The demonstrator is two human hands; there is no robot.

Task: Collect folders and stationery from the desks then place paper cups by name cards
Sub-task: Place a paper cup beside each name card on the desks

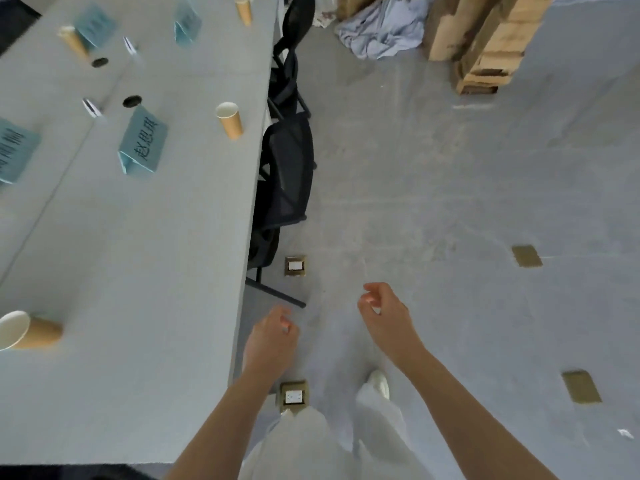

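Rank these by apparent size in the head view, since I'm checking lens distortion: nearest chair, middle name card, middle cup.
1. Chair
2. Name card
3. Cup
This is apparent size only; the wide lens and differing distance skew it.

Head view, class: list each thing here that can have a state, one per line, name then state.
Left hand: loosely curled, holding nothing.
Right hand: loosely curled, holding nothing.
Nearest paper cup: on the desk, mouth open, apparently empty.
Middle paper cup: upright, beside the name card.
Name card: standing.
Near floor socket: lid open.
Far floor socket: lid open.
Office chair: pushed against the desk.
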